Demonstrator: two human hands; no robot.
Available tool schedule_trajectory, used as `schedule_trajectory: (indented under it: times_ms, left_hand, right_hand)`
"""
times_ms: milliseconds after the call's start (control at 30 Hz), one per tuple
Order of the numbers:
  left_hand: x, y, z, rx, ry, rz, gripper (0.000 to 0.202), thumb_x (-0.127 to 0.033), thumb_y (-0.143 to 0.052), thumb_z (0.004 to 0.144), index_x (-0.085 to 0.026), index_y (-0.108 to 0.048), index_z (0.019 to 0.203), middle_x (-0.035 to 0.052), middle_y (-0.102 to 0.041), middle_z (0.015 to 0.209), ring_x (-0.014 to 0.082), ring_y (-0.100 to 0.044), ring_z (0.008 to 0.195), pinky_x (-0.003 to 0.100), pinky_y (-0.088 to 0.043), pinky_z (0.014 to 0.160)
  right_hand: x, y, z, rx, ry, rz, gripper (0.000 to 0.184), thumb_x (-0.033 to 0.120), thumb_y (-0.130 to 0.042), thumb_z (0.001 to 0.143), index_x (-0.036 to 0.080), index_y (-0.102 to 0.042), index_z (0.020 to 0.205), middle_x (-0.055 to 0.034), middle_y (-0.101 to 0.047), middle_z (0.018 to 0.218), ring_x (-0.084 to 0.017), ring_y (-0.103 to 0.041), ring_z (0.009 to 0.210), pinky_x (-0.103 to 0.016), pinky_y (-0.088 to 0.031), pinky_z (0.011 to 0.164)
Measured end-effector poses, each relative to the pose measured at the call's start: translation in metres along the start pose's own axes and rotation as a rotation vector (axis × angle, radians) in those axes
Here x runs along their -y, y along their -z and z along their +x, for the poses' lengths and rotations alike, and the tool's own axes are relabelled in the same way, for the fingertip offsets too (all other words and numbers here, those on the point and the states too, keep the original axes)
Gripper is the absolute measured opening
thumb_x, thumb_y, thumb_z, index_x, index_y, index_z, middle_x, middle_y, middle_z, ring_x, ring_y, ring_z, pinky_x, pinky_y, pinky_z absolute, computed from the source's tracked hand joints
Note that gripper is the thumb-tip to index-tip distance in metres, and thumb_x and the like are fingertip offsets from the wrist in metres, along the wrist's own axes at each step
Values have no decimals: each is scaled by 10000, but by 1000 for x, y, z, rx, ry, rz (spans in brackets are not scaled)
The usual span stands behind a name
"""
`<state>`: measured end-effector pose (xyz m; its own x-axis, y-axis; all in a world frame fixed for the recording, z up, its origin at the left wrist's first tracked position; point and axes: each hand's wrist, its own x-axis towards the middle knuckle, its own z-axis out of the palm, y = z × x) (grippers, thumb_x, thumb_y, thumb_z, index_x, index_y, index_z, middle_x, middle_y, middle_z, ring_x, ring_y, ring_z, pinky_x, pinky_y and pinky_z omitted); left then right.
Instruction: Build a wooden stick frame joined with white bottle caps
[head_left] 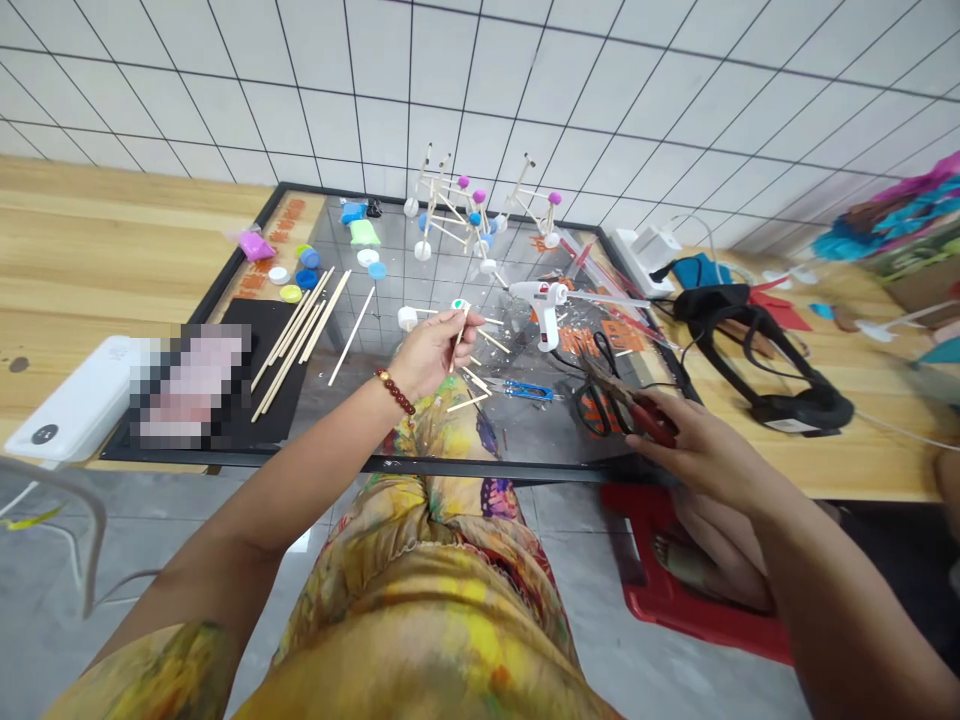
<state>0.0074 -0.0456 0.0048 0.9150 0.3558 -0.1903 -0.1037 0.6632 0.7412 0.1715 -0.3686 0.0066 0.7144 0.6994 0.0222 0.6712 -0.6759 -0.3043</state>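
Observation:
My left hand [433, 352], with a beaded bracelet on its wrist, is closed in a pinch on a short wooden stick [457, 343]. A white round piece with a green spot [460, 305] shows just beyond the fingertips; whether it joins the stick I cannot tell. My right hand [701, 440] is closed around red-handled pliers [654, 417] at the table's right front, their jaws pointing up and left. Black scissors [592, 408] lie beside the pliers. Blue thread snips [525, 390] and short cut sticks [468, 404] lie between my hands.
A stick frame with coloured balls [450, 215] stands at the back. The white glue gun [546, 308] rests right of centre. Long wooden sticks [300, 335] lie at left, near clay pots [307, 279] and a white power bank [82, 395]. A black strapped object [757, 350] sits right.

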Motion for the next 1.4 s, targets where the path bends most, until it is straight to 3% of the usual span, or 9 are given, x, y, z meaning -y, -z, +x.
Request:
schedule_trajectory:
  times_ms: [300,533,633,700,833,967,1067,1200,1400]
  left_hand:
    - [-4,8,4,-69,-48,-66,225,-112,-494,1027,-108,-658,873,-38,-521,622,21,-354,418,139,-226,402]
    - [-4,10,6,-79,-57,-40,195,-133,-520,1019,-118,-661,885,-42,-514,630,19,-339,420,132,-225,397]
    - [-3,10,5,-94,-53,-10,148,-150,-579,996,-121,-666,880,-46,-511,627,17,-330,423,131,-220,401]
    - [-2,10,5,-93,-61,21,146,-142,-584,990,-119,-672,876,-45,-515,624,16,-324,423,133,-213,404]
    - [1,10,6,-96,-84,100,118,-163,-653,962,-118,-681,857,-49,-527,615,8,-312,423,132,-208,416]
    - [4,11,6,-95,-101,170,121,-193,-718,928,-114,-691,841,-47,-539,609,5,-325,431,131,-212,425]
    - [5,11,7,-74,-118,198,116,-155,-680,936,-106,-695,832,-39,-543,603,10,-331,432,140,-212,423]
    - [7,11,8,-69,-113,232,119,-156,-688,931,-105,-701,825,-38,-536,602,13,-332,435,146,-219,422]
    - [4,12,10,-110,-105,247,138,-205,-696,945,-119,-695,837,-44,-527,593,8,-300,414,155,-170,415]
  right_hand:
    - [-39,-12,25,-15,-271,-61,378,424,-781,847,200,-670,1131,-188,-723,939,-255,-628,739,-407,-460,718]
    - [-61,-22,45,-126,-229,-263,420,423,-831,776,157,-733,1085,-204,-708,889,-307,-639,792,-445,-483,744]
    - [-36,-26,41,-355,-86,-288,389,430,-805,798,174,-750,1085,-261,-711,1127,-377,-678,1017,-506,-517,861]
    - [-3,-34,38,-461,115,-124,306,381,-692,910,188,-738,1143,-227,-707,1199,-329,-695,1091,-449,-551,930]
    - [65,-55,45,-163,495,-37,344,398,-654,954,165,-719,1199,-194,-710,1246,-322,-689,1141,-463,-556,1027]
    - [88,-62,63,57,481,-138,169,299,-621,936,155,-706,964,-177,-722,1110,-305,-701,1011,-419,-571,915]
    - [90,-51,68,108,396,-167,51,221,-606,880,193,-642,902,-113,-712,891,-252,-687,794,-350,-527,733]
    - [110,-36,68,-4,257,-80,171,265,-543,888,218,-603,1042,-46,-649,717,-237,-614,606,-351,-457,639]
    - [153,-59,98,-251,237,312,569,525,-444,1004,150,-460,1431,-114,-689,893,-345,-695,831,-510,-538,818]
